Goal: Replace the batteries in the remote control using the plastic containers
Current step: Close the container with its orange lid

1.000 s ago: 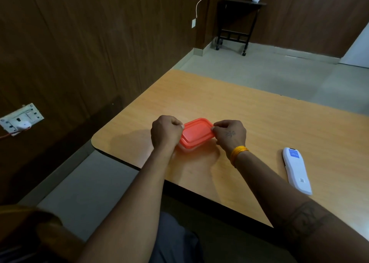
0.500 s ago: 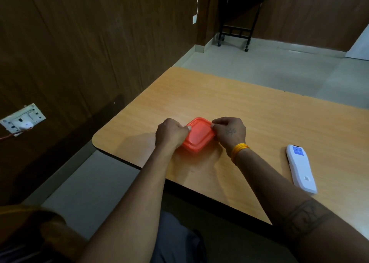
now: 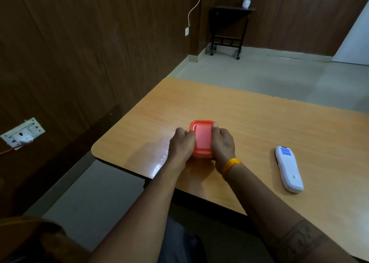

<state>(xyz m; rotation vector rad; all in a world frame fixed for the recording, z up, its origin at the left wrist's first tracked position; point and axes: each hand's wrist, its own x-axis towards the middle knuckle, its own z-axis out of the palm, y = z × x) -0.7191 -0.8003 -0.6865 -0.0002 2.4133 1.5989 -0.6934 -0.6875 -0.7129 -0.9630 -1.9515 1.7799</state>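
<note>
From the head camera, a small container with an orange lid [image 3: 202, 138] sits on the wooden table [image 3: 259, 123], a little toward 9 o'clock of the table's middle and near the edge closest to the person. The lid is on and faces up, a rounded rectangle with a raised inner panel. The body under the lid is mostly hidden by the hands.

The left hand [image 3: 182, 145] grasps the container's 9 o'clock side, fingers curled against the lid's edge. The right hand [image 3: 222, 144] grasps the 3 o'clock side, its fingers wrapped down the side and its thumb lying along the top of the lid, the thumbnail showing near the 1 o'clock corner. A small dark mark sits on the back of the right hand, too small to make out. A yellow-orange band [image 3: 231, 165] circles the right wrist, and a dark tattooed band runs round the right forearm; its pattern cannot be read.

The white remote control [image 3: 288, 170] lies flat on the table at about 3 o'clock from the container, well apart from both hands, its length running from 12 to 5 o'clock. Its far end carries a blue label with small white print, and a small square code sits lower on the body; neither is legible.

At 9 o'clock, a white switch-and-socket plate [image 3: 23, 133] is fixed to the dark wood-panelled wall, with a plug in it. At 12 o'clock a dark side table on castors [image 3: 229, 27] stands in the corner with a small white pot [image 3: 246, 3] holding a green plant on top. A white cable [image 3: 194, 7] hangs down the wall to a small white box.
</note>
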